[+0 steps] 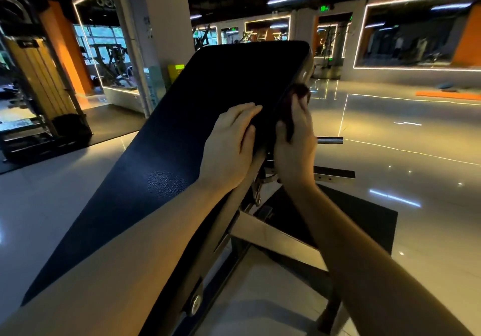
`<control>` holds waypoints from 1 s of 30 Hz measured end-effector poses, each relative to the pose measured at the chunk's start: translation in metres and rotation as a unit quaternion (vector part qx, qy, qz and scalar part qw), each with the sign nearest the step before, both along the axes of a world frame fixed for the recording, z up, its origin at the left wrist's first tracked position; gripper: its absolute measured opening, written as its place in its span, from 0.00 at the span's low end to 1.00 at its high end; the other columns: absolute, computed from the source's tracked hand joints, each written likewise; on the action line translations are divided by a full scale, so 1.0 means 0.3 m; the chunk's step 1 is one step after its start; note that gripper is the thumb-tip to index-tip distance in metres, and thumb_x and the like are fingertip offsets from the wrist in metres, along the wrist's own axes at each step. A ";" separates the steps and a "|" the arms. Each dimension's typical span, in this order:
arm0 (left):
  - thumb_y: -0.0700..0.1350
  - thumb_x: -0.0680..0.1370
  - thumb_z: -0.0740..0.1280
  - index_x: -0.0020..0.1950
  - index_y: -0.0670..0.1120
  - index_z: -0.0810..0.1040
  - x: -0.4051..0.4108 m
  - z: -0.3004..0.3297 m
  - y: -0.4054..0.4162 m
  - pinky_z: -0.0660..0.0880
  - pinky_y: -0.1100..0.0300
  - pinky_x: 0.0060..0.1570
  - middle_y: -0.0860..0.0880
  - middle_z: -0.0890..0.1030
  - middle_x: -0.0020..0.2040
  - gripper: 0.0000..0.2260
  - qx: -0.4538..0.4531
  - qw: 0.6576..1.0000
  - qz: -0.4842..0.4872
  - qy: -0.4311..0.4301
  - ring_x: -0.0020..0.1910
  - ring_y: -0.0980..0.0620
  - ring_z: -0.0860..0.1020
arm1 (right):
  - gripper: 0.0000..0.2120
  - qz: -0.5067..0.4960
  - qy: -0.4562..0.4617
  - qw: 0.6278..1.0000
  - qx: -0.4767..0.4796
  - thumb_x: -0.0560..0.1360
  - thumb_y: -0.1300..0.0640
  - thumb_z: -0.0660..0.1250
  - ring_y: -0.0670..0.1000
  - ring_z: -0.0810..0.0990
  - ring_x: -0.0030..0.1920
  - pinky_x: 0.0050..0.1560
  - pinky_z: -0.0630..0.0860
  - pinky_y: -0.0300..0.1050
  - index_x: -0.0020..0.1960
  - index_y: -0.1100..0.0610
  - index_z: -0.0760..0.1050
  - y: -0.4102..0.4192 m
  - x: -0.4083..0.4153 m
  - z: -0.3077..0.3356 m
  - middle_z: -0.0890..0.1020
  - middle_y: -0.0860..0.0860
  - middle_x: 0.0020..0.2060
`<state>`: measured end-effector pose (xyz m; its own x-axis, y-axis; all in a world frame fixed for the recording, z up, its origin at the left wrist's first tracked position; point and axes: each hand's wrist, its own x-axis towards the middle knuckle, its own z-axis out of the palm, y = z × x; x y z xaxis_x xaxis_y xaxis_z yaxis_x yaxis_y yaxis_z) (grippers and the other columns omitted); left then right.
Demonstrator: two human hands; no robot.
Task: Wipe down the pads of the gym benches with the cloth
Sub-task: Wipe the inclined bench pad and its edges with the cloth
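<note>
— Right hand (pixel 294 137) grips the dark cloth (pixel 300 92) against the pad (pixel 197 116)'s right edge?

— Yes. Left hand (pixel 229 143) lies flat on top, fingers straight. Best keep it bracing and wipe along the whole edge.

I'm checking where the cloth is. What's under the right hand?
The dark cloth, pressed by the right hand against the bench pad side edge. How much cloth lies beneath the palm is hidden.
</note>
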<state>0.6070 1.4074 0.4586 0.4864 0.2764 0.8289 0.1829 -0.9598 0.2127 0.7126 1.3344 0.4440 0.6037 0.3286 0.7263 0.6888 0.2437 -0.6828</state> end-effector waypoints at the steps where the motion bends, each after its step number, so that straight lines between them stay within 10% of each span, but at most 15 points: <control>1: 0.43 0.82 0.56 0.71 0.46 0.70 0.000 -0.001 0.002 0.61 0.76 0.58 0.49 0.72 0.68 0.17 -0.003 1.000 -0.004 -0.003 0.65 0.56 0.69 | 0.26 -0.017 -0.008 1.000 0.002 0.79 0.62 0.57 0.56 0.64 0.73 0.66 0.72 0.42 0.77 0.59 0.58 0.009 0.037 0.026 0.61 0.58 0.75; 4: 0.45 0.82 0.55 0.71 0.45 0.70 0.002 -0.003 0.004 0.62 0.73 0.58 0.48 0.72 0.68 0.18 -0.009 1.000 -0.014 -0.005 0.64 0.54 0.70 | 0.28 -0.015 -0.004 1.000 0.015 0.78 0.57 0.56 0.55 0.65 0.73 0.66 0.72 0.53 0.77 0.59 0.59 0.006 -0.018 -0.019 0.61 0.57 0.75; 12: 0.44 0.82 0.56 0.70 0.44 0.71 0.006 -0.006 0.004 0.67 0.64 0.59 0.46 0.73 0.68 0.17 -0.014 0.999 -0.025 -0.017 0.64 0.52 0.71 | 0.25 -0.031 -0.031 0.999 -0.006 0.78 0.59 0.56 0.50 0.68 0.68 0.61 0.68 0.28 0.74 0.62 0.62 -0.009 -0.040 0.005 0.67 0.60 0.71; 16: 0.43 0.82 0.57 0.70 0.43 0.71 0.007 -0.002 0.004 0.68 0.62 0.58 0.46 0.73 0.68 0.17 -0.017 0.999 -0.024 -0.019 0.64 0.51 0.71 | 0.25 -0.027 0.002 1.000 0.005 0.78 0.61 0.57 0.52 0.67 0.70 0.68 0.71 0.47 0.75 0.63 0.61 0.002 -0.028 0.023 0.67 0.59 0.71; 30: 0.43 0.82 0.56 0.69 0.43 0.72 0.016 -0.008 0.010 0.73 0.54 0.62 0.44 0.73 0.67 0.17 -0.014 0.998 -0.045 -0.035 0.64 0.49 0.72 | 0.26 0.039 0.026 0.999 0.006 0.78 0.54 0.58 0.53 0.71 0.68 0.64 0.74 0.45 0.73 0.63 0.63 -0.040 -0.102 -0.064 0.70 0.59 0.68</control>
